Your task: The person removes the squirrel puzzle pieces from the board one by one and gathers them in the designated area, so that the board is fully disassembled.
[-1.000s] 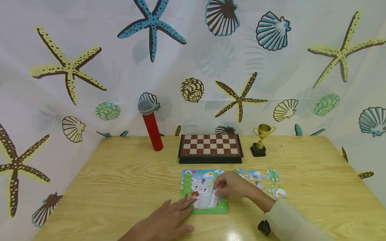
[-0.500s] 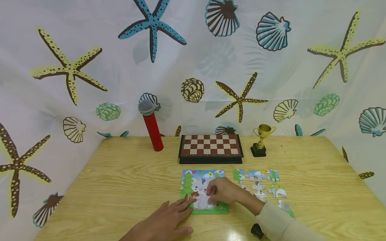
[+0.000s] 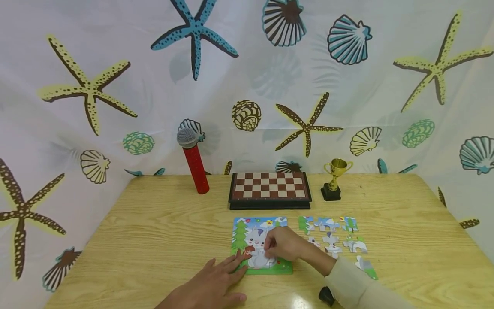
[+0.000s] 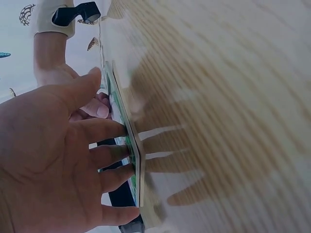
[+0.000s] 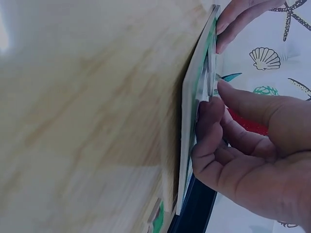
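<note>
A jigsaw puzzle board [image 3: 240,234] with a grey-white cartoon animal among trees lies flat in front of me. My left hand [image 3: 212,283] is spread, its fingers nearly straight with the tips on the board's lower left edge; the left wrist view shows these fingers [image 4: 114,178] against the rim. Over the animal's body, my right hand [image 3: 285,244] has its fingers curled and tips at the picture. From the right wrist, thumb [image 5: 243,99] and index finger come close together at the board's surface; I cannot tell whether a piece is between them.
Several loose puzzle pieces [image 3: 356,245] lie right of the board, partly behind the right forearm. Behind it are a folded checkerboard box [image 3: 269,186], a red microphone [image 3: 196,165] and a small gold trophy [image 3: 335,178]. A patterned cloth [image 3: 162,98] hangs at the back.
My right hand has shifted left and slightly down, from the board's right side onto the animal's body, uncovering more loose pieces. The left hand has stayed practically still.
</note>
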The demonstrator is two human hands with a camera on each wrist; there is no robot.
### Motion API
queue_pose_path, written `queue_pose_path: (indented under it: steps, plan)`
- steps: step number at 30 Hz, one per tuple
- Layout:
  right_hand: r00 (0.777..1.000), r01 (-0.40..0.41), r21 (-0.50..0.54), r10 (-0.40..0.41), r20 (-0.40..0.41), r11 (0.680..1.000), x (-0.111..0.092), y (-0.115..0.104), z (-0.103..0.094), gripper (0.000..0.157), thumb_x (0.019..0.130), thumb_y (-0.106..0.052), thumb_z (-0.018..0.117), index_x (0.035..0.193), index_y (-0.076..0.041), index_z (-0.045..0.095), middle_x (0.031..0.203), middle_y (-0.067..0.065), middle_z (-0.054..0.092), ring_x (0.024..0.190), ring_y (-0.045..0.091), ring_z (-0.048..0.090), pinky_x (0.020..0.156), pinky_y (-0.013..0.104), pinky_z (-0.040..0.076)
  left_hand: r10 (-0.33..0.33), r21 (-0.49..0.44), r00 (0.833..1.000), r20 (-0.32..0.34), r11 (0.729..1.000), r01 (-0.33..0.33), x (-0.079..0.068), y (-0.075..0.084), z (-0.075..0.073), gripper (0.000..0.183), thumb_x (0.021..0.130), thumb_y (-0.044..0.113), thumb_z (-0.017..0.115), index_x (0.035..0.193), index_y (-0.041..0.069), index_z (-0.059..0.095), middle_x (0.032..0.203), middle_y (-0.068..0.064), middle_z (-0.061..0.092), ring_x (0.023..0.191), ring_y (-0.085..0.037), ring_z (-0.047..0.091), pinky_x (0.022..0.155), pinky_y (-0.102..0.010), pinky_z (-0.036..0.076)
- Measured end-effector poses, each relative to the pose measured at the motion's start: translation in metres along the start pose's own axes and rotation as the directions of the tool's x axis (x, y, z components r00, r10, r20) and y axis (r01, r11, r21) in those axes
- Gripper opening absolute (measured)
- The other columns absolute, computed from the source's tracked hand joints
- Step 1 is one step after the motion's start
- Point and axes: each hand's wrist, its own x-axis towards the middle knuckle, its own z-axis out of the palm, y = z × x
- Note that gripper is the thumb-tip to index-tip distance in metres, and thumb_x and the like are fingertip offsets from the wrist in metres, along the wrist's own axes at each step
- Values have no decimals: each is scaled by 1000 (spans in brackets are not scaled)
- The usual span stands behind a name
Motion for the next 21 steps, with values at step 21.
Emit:
queue_pose_path:
  steps: [21]
  plan:
    - [993, 29, 176, -49, 111, 984, -14, 8, -24, 5, 87, -2, 64, 82, 0, 64, 75, 7, 64, 62, 8, 53, 56, 19, 44, 1, -26, 1000, 27, 1000, -1, -1, -2, -2, 75, 90, 61, 47, 144, 11, 41, 159, -4, 21, 143, -39, 25, 104, -69, 25]
